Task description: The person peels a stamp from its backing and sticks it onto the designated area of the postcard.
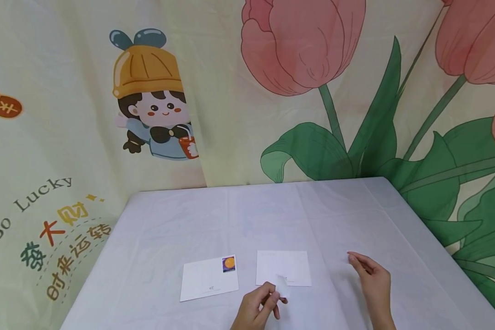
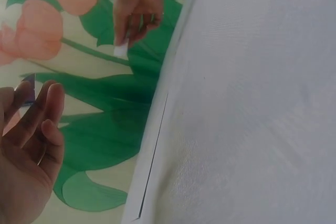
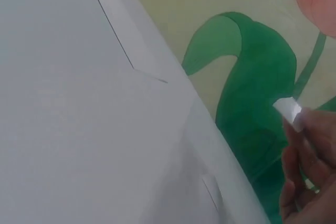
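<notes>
In the head view, my left hand (image 1: 257,305) pinches a small thin stamp (image 1: 282,286) between thumb and fingers, its whitish side facing up. A purple patch of that stamp (image 2: 30,88) shows at the fingertips in the left wrist view. It is held above the lower edge of a plain white card (image 1: 282,266). Off to the right, my right hand (image 1: 373,284) is raised over the table. Its thumb and fingers pinch a small white slip of paper (image 3: 289,111), clear in the right wrist view but barely visible from the head.
Left of the plain card lies a second white card (image 1: 208,286), slightly turned, with a purple and orange stamp (image 1: 228,263) in its upper right corner. Both lie flat on a white-covered table (image 1: 214,220). A printed curtain (image 1: 222,91) hangs behind the table's far edge.
</notes>
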Available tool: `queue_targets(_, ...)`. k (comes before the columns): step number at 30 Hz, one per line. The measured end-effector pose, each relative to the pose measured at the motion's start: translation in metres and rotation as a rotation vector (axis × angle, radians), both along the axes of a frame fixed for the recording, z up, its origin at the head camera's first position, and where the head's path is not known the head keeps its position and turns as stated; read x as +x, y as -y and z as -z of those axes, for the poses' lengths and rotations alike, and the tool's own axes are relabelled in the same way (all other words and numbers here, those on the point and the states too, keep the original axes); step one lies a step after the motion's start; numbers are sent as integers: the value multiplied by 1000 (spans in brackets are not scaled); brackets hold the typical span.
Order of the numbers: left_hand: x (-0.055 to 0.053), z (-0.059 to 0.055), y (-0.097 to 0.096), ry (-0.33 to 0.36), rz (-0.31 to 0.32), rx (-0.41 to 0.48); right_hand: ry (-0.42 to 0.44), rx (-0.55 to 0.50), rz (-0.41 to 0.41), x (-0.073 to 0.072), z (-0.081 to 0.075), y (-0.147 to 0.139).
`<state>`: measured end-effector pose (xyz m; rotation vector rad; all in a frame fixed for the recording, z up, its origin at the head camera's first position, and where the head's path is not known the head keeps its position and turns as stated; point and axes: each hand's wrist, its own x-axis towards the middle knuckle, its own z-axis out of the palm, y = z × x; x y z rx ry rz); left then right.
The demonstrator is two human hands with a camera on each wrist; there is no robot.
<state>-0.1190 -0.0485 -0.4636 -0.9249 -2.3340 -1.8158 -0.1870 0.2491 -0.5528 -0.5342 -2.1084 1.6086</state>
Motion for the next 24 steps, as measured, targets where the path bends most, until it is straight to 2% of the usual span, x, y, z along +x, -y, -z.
queue_targets(3,-1,1,-1,-23,2,9,125,88,43,11,-23,-4)
queue_targets(5,-1,2,-1,-39,1,12,202,127,67,15,-32,-5)
queue_targets(6,-1,2,-2,-48,1,13,230,134,78,17,-33,-6)
queue_targets(9,-1,2,-2,-34,5,11,285,164,125,18,-25,-10)
queue_targets(17,-2,3,0,24,17,-2,244,289,182,19,-10,-14)
queue_targets(24,-2,3,1,62,23,-5,266,384,226,19,-6,-15)
